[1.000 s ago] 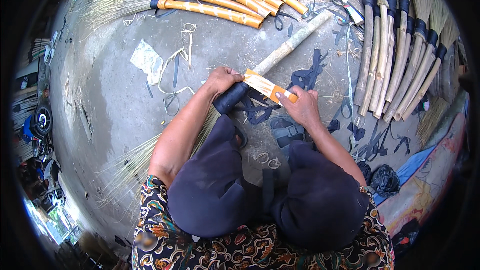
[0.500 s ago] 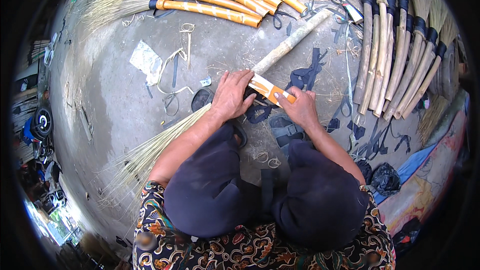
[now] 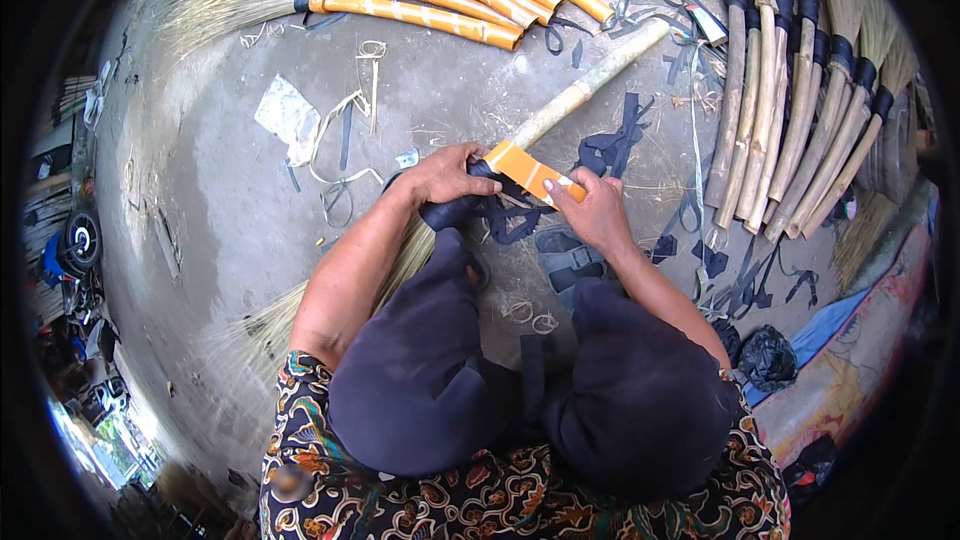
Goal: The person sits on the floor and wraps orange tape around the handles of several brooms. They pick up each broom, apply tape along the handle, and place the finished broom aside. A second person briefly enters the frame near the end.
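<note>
A broom lies slantwise before my knees, its bare bamboo handle [image 3: 590, 85] pointing to the far right. Its pale bristles [image 3: 275, 325] fan out beneath my left forearm. My left hand [image 3: 445, 176] is closed round the broom at its black-wrapped neck [image 3: 452, 213]. Between thumb and fingers, my right hand [image 3: 596, 208] pinches the near end of an orange strip [image 3: 524, 168] with pale marks. The strip's far end lies against the handle just beyond the black wrap. Whether it is stuck there I cannot tell.
Brooms with orange-covered handles [image 3: 420, 15] lie at the far left. Brooms with bare handles [image 3: 790, 120] line the right side. Black scraps [image 3: 615, 145], a crumpled clear plastic sheet [image 3: 288, 118] and a black plastic bag [image 3: 768, 358] lie on the concrete floor. Sandals [image 3: 570, 258] show beneath me.
My left hand has shifted left, and the black wrap now shows. The orange strip has turned its broad face upward. The handle has shifted slightly, while my right hand stays nearly in place.
</note>
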Demonstrator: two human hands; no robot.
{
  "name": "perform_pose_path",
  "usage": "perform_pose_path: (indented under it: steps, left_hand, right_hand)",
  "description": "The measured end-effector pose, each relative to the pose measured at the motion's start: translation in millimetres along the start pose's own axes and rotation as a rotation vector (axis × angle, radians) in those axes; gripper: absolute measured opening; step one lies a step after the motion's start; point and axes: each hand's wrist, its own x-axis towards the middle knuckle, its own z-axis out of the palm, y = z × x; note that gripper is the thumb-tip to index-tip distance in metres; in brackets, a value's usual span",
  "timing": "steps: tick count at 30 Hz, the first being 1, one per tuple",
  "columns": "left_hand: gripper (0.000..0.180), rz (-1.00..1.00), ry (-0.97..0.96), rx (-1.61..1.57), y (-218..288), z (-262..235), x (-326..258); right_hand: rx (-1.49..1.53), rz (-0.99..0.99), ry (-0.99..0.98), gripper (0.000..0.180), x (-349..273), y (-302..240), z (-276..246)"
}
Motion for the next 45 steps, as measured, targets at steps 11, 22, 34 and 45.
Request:
perform_pose_path:
  steps: [11,22,34,45]
  left_hand:
    - [0.083,-0.073,0.2,0.406,-0.9,17.4,-4.5]
    - [0.078,-0.105,0.071,0.218,10.0,14.6,-6.6]
    - [0.056,0.04,0.465,0.535,-19.2,27.5,1.9]
    - [0.059,0.085,0.437,0.499,-12.8,40.0,0.4]
  right_hand:
    - [0.082,-0.028,-0.015,0.05,10.3,-6.8,11.7]
    - [-0.019,-0.043,0.036,0.051,16.1,1.1,14.5]
    - [-0.092,-0.111,0.039,0.053,9.5,17.5,11.8]
    - [-0.084,-0.098,0.06,0.054,5.0,23.6,17.6]
